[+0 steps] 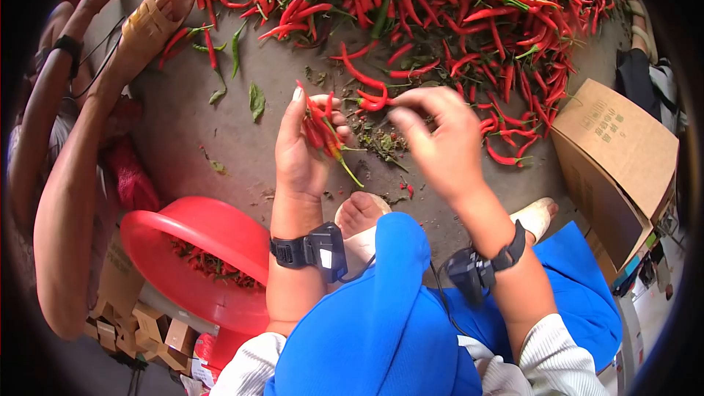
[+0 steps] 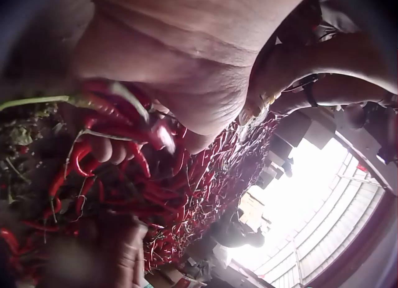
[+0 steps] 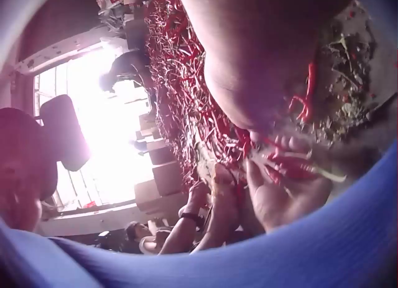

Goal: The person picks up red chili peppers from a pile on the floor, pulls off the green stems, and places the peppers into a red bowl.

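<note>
My left hand (image 1: 304,150) is palm up in the head view and holds several red chili peppers (image 1: 320,126) with green stems. Its thumb points up beside them. To its right, my right hand (image 1: 444,139) has bent fingers, thumb and forefinger close together. In the head view those fingertips overlap the end of a curved red chili (image 1: 375,100) over the ground; I cannot tell whether they pinch anything. The right wrist view shows the left palm (image 3: 283,201) with its chilies (image 3: 298,170) close below the right hand, whose fingertips are hidden.
A large heap of red chilies (image 1: 440,7) covers the floor ahead. Leaf scraps (image 1: 385,143) lie between the hands. A red basin (image 1: 198,213) with chilies inside stands at lower left, a cardboard box (image 1: 620,147) at right. Another person's leg (image 1: 81,154) reaches in from the left.
</note>
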`<state>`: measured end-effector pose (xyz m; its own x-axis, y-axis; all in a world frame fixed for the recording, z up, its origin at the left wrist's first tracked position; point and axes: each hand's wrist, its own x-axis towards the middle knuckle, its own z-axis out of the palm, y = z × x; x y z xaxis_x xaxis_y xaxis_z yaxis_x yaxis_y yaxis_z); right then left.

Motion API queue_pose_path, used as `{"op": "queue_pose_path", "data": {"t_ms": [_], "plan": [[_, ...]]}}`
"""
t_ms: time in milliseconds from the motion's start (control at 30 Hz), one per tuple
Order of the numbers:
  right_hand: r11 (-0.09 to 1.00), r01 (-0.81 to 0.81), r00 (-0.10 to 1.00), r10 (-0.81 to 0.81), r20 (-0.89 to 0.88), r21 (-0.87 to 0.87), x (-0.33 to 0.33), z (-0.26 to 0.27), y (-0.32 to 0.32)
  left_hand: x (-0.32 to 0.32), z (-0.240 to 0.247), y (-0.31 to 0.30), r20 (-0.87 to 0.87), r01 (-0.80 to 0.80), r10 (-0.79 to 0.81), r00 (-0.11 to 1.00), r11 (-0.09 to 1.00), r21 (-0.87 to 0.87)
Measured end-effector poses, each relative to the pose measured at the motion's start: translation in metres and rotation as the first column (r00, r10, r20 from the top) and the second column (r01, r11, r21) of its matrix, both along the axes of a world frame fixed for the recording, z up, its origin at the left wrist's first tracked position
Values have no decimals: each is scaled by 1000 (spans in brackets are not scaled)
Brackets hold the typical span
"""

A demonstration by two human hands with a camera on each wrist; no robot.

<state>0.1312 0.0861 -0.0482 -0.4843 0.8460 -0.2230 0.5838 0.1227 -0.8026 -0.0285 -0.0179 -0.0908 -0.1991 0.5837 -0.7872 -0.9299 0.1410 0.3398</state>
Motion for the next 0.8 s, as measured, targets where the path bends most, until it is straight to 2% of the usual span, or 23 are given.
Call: {"op": "queue_pose_path", "data": {"t_ms": [33, 67, 133, 233, 267, 400, 433, 533, 633, 700, 733, 800], "plan": [[986, -14, 990, -10, 142, 169, 12, -17, 7, -3, -2, -4, -5, 17, -17, 1000, 1000, 2], [973, -18, 970, -39, 240, 231, 22, -30, 13, -3, -1, -3, -48, 46, -47, 998, 998, -35], [992, 21, 928, -66, 367, 127, 36, -38, 19, -2, -2, -2, -56, 77, -80, 995, 995, -59], [994, -50, 881, -1, 473, 95, 45, -36, 21, 0, -1, -1, -84, 98, -105, 991, 992, -80], [987, -96, 884, 25, 467, 129, 45, -35, 20, 1, 0, -1, -94, 104, -112, 989, 991, -86], [985, 43, 971, -80, 224, 164, 33, -25, 15, 4, -3, -1, -64, 37, -42, 997, 997, -74], [993, 118, 989, -120, 85, 31, 25, -19, 12, 5, -2, 1, -58, 22, -27, 998, 997, -72], [994, -106, 985, 100, -138, -40, -1, 6, 5, 6, 2, 7, -24, -9, 8, 1000, 999, -34], [987, -130, 979, 113, -168, -93, -16, 15, 2, 6, 9, 10, 13, -30, 30, 999, 999, -14], [999, -17, 994, 20, -110, 29, -18, -9, 1, 0, 2, 1, 64, -21, 19, 998, 999, 42], [997, -20, 1000, 21, -6, 69, -16, -15, 3, -1, 5, 1, 29, -23, 24, 999, 1000, -19], [972, -155, 988, 149, 46, 174, -16, -25, 2, -6, 3, 0, 10, -29, 30, 1000, 999, -42]]}}
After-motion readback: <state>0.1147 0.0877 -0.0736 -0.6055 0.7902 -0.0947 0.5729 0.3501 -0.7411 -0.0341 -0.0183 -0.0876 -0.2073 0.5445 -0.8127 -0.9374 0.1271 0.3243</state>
